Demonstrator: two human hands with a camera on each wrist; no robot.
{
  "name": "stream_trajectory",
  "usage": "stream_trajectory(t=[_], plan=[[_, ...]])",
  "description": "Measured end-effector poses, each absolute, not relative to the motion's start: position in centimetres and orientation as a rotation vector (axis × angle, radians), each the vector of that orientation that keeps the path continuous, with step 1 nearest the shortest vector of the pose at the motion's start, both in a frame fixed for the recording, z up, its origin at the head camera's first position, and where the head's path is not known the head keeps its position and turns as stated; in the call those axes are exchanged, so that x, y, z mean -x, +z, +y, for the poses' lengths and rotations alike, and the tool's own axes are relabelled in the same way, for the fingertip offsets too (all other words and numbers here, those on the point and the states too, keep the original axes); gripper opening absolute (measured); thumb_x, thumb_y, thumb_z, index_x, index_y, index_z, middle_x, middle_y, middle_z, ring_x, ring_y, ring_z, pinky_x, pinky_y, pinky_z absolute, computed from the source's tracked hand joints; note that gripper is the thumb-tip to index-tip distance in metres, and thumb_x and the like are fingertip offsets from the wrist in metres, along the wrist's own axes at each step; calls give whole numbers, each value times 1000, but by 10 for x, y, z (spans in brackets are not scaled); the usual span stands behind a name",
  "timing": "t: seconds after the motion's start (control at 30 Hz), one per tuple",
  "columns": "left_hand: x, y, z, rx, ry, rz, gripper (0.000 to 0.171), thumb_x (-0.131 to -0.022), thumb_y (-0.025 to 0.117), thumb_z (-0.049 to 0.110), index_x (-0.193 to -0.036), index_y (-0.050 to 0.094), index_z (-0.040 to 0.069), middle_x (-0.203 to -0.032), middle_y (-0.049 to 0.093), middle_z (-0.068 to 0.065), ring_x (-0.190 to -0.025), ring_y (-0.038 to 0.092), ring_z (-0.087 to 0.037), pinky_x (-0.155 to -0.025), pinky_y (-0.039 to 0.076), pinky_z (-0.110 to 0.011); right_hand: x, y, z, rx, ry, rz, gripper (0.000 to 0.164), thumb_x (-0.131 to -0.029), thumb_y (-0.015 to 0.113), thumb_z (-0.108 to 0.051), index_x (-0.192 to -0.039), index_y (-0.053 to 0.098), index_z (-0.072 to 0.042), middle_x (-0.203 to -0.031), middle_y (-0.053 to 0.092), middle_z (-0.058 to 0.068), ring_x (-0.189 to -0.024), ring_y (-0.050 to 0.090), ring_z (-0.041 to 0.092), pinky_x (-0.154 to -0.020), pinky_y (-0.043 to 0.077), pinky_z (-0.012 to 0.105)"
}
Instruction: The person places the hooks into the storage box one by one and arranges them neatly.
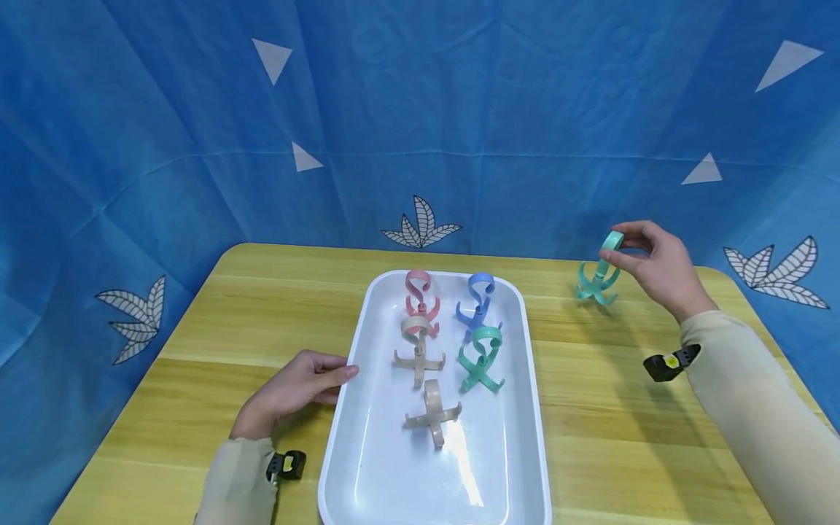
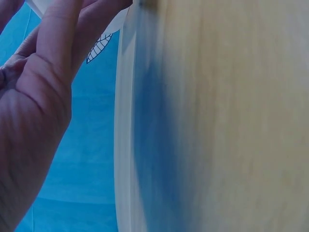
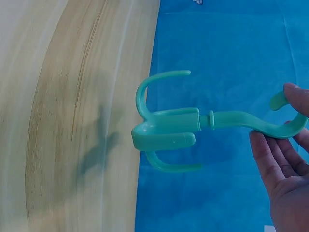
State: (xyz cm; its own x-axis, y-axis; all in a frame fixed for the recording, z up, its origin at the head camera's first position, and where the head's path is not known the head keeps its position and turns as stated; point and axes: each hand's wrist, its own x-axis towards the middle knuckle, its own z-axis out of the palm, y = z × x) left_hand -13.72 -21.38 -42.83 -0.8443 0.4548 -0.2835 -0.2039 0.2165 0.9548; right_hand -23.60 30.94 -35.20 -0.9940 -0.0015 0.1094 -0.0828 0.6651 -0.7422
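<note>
My right hand (image 1: 663, 270) pinches the curved top of a mint-green four-pronged hanging hook (image 1: 597, 286) above the table's back right. In the right wrist view that hook (image 3: 169, 121) shows its prongs pointing away from the fingers. My left hand (image 1: 298, 386) grips the left rim of a white tray (image 1: 387, 481), thumb over the edge. Inside the tray lie more such hooks: a pink hook (image 1: 417, 299), a blue hook (image 1: 481, 288), a green hook (image 1: 482, 364), a beige hook (image 1: 420, 361) and a nearer beige hook (image 1: 433, 415). The left wrist view hides most of the tray.
A wooden table (image 1: 590, 452) carries the tray near its middle. Behind and beside it hangs a blue curtain (image 1: 538, 109) with white triangles and leaf prints. The right hand is close to the table's back edge.
</note>
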Motion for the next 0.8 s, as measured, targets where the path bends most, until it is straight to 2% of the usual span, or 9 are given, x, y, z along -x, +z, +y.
stream_trajectory(t=[0.27, 0.37, 0.43, 0.5, 0.63, 0.73, 0.8], plan=[[137, -428, -214, -223, 1672, 1986, 55, -98, 64, 28, -130, 54, -15, -121, 62, -26, -103, 66, -32, -83, 57, -41, 225, -347, 304, -107, 1245, -2771, 66, -94, 65, -44, -144, 45, -7, -132, 46, 14, -121, 49, 38, -94, 46, 55], [137, -428, -214, -217, 1669, 1995, 55, -98, 64, 29, -130, 54, -15, -121, 63, -26, -103, 67, -31, -83, 57, -40, 220, -345, 302, -127, 1218, -2776, 63, -94, 65, -43, -144, 46, -9, -130, 47, 13, -117, 53, 37, -92, 49, 50], [137, -429, -214, -215, 1667, 1998, 55, -98, 65, 29, -129, 55, -15, -120, 63, -25, -102, 67, -31, -83, 57, -40, 217, -343, 301, -133, 1192, -2783, 62, -94, 64, -43, -144, 47, -9, -128, 49, 12, -115, 55, 35, -89, 52, 41], [137, -429, -214, -215, 1665, 1998, 55, -98, 65, 29, -129, 55, -15, -120, 63, -25, -103, 67, -31, -83, 57, -40, 213, -342, 301, -138, 1171, -2789, 61, -94, 65, -43, -143, 48, -10, -125, 50, 10, -111, 58, 29, -83, 54, 29], [138, -429, -214, -220, 1660, 2008, 55, -98, 65, 29, -129, 55, -15, -121, 63, -25, -104, 66, -30, -83, 57, -40, 208, -341, 301, -152, 1161, -2780, 58, -94, 66, -41, -140, 50, -10, -120, 52, 7, -100, 59, 5, -75, 48, 9], [138, -429, -213, -220, 1655, 2015, 55, -98, 65, 30, -129, 56, -15, -121, 63, -24, -103, 66, -30, -83, 57, -40, 203, -339, 302, -164, 1162, -2778, 57, -94, 66, -42, -140, 51, -12, -119, 53, 7, -96, 56, -6, -75, 47, 6], [138, -429, -213, -220, 1653, 2017, 55, -98, 64, 29, -129, 56, -15, -120, 63, -24, -103, 67, -30, -83, 57, -40, 200, -338, 302, -170, 1165, -2783, 56, -94, 66, -42, -140, 51, -13, -121, 52, 6, -96, 55, -7, -75, 47, 6]])
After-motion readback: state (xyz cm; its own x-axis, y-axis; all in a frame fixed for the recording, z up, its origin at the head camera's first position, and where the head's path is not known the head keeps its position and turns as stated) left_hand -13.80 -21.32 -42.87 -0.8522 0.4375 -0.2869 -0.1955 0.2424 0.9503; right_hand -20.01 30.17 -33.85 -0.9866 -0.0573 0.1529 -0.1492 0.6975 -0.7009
